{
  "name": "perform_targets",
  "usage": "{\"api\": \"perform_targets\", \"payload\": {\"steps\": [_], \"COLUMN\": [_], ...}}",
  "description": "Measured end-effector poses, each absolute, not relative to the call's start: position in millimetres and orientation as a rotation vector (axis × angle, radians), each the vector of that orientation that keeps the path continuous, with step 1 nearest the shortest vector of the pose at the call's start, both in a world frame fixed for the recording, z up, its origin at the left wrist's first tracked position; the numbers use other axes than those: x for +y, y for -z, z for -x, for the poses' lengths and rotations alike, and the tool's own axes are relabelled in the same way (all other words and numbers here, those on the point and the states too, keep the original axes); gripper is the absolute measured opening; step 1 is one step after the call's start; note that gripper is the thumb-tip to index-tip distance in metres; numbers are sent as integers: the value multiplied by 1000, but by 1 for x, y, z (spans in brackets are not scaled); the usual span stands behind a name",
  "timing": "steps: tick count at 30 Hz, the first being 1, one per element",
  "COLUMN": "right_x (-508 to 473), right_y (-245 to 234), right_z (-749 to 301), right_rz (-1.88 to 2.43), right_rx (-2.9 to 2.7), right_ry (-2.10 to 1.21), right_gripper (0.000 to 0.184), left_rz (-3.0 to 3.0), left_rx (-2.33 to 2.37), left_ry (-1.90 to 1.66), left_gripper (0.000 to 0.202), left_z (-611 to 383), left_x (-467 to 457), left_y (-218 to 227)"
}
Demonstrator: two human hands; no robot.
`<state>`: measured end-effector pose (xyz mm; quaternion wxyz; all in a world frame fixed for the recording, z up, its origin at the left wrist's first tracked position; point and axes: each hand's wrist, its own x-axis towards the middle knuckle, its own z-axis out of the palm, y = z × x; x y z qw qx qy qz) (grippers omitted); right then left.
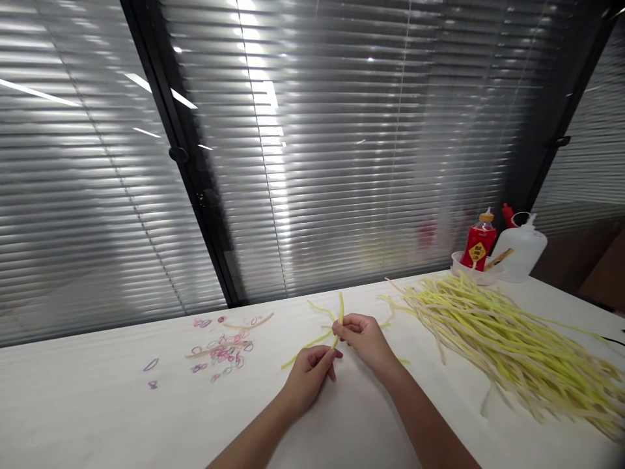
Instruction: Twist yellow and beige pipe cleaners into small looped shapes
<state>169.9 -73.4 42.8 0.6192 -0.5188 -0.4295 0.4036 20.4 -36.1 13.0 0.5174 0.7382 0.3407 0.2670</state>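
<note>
Blinds fill your twelve o'clock, beyond the white table in front of you. At three o'clock from your hands sprawls a heap of yellow-green and beige strips. Your left hand works at seven o'clock of the piece you hold, your right hand at four. At two o'clock, a translucent squeeze bottle stands beside a clear bowl with a red bottle in it. Your yellow-green strip is between your hands, above the table: right thumb and fingertips pinch it, left ones pinch its lower end. Small coloured bands lie scattered at nine o'clock.
</note>
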Motion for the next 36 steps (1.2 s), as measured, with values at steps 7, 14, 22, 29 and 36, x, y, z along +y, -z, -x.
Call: {"api": "perform_targets", "payload": {"steps": [7,14,22,29,36], "right_x": [-71,-70,-67,-67,-67], "right_y": [-40,-37,-32,-33,-33], "right_z": [-171,-174,-176,-175,-176], "right_rz": [1223,1261,1273,1239,1285], "right_rx": [-945,-931,-886,-875,-931], "right_ry": [-836,-765,-736,-763,-777], "right_gripper": [32,32,41,43,43], "left_rz": [-1775,-1740,-1816,-1753,-1771], "left_rx": [770,717,689,720,790], "left_ry": [-621,-621,-666,-697,-689], "left_gripper": [46,43,40,38,37], "left_z": [-21,-22,-22,-23,-23], "left_x": [-36,-37,-38,-35,-36], "left_y": [-11,-8,-6,-2,-5]}}
